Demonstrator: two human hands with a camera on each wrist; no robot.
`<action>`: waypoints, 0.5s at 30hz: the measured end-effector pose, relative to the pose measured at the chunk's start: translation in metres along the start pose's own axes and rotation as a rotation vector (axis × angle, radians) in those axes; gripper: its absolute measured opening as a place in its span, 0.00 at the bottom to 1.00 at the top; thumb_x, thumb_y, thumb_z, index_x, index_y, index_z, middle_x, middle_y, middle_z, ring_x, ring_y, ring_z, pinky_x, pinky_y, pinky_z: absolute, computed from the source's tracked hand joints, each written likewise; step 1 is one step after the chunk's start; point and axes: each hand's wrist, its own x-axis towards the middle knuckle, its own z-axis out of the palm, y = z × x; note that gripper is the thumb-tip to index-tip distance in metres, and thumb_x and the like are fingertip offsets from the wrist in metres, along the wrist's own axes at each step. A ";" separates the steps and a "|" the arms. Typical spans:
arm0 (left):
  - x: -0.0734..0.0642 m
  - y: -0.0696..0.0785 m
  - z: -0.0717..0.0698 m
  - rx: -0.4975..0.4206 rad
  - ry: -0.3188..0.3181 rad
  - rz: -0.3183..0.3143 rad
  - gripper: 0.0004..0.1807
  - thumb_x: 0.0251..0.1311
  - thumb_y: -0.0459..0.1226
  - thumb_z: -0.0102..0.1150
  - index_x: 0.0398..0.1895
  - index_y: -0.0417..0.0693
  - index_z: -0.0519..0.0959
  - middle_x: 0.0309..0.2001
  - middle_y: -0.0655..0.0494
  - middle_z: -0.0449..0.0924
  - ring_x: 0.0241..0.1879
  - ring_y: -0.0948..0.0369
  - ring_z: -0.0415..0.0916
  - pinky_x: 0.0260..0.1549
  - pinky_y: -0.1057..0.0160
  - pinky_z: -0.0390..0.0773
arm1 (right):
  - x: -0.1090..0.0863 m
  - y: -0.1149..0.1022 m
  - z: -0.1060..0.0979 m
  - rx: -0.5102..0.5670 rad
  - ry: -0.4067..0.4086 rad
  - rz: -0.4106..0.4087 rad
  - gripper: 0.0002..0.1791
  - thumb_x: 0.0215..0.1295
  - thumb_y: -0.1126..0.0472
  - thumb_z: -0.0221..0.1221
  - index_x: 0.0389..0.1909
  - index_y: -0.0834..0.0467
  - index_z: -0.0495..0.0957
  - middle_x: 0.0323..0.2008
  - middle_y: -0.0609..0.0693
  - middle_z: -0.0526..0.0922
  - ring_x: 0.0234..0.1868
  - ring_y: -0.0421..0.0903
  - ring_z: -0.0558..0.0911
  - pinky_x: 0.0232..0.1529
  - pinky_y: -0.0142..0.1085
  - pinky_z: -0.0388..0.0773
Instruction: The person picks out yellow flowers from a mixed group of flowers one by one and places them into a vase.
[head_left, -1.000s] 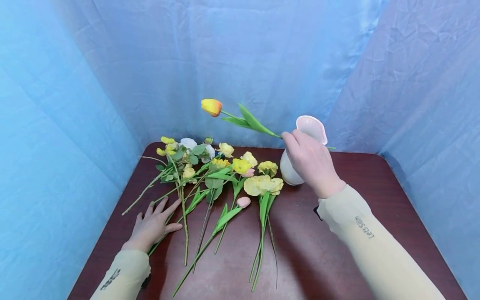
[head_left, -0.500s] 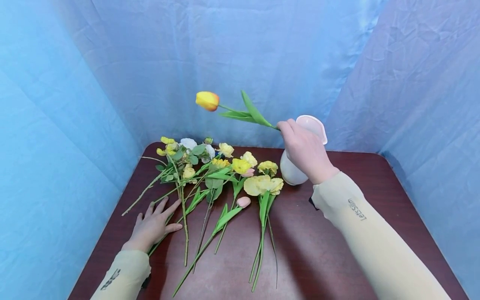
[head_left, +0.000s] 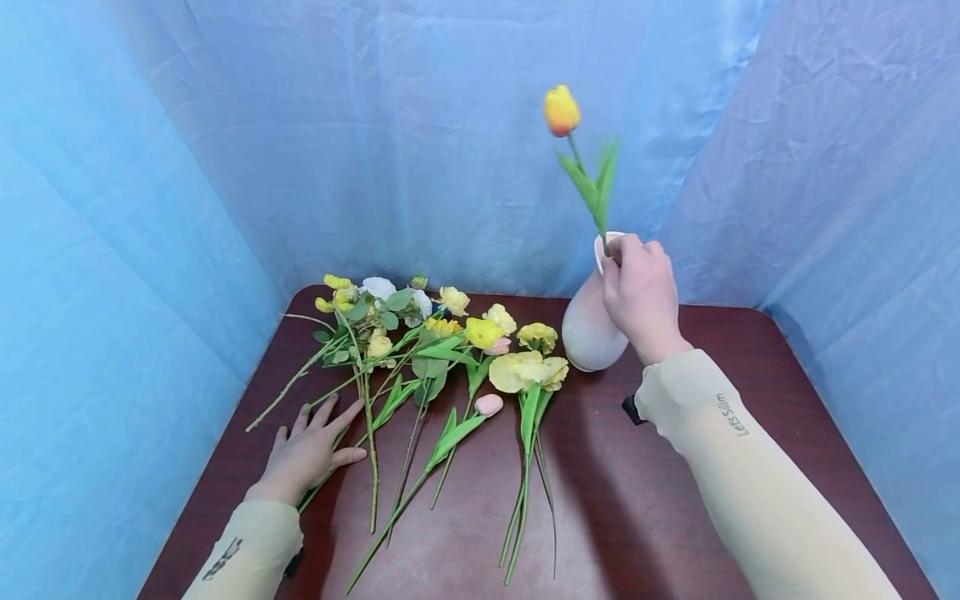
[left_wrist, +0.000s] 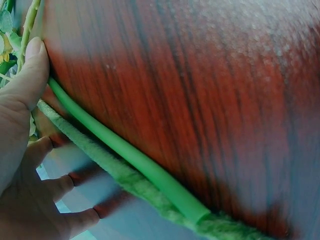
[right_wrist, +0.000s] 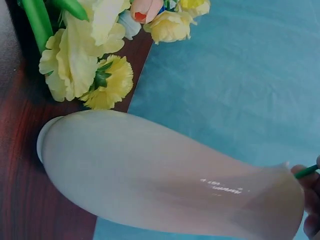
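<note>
My right hand (head_left: 643,292) pinches the green stem of a yellow-orange tulip (head_left: 562,111) right at the mouth of a pale pink-white vase (head_left: 592,329). The tulip stands nearly upright above the rim, its two leaves spread. In the right wrist view the vase (right_wrist: 165,175) fills the middle, and the stem (right_wrist: 306,171) shows between fingertips at its opening. My left hand (head_left: 307,450) rests with spread fingers on the table at the left, over flower stems. The left wrist view shows its thumb (left_wrist: 32,70) beside a smooth green stem (left_wrist: 120,147) and a fuzzy one.
Several loose flowers lie across the dark wood table (head_left: 697,517): white and yellow blooms at the back left, a pink tulip (head_left: 488,405) in the middle, and pale yellow flowers (head_left: 525,371) just left of the vase. Blue curtains (head_left: 480,125) surround the table.
The tulip has swung from pointing left to nearly upright, and its lower stem has come to the vase's mouth. My right hand has turned with it. The left hand has stayed in place.
</note>
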 end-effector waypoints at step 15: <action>0.000 0.000 0.001 -0.008 -0.005 -0.002 0.45 0.64 0.59 0.62 0.82 0.65 0.55 0.80 0.37 0.48 0.75 0.26 0.44 0.64 0.20 0.47 | -0.010 0.017 -0.005 -0.126 -0.001 0.172 0.15 0.73 0.61 0.51 0.34 0.66 0.82 0.39 0.63 0.74 0.44 0.65 0.67 0.48 0.59 0.60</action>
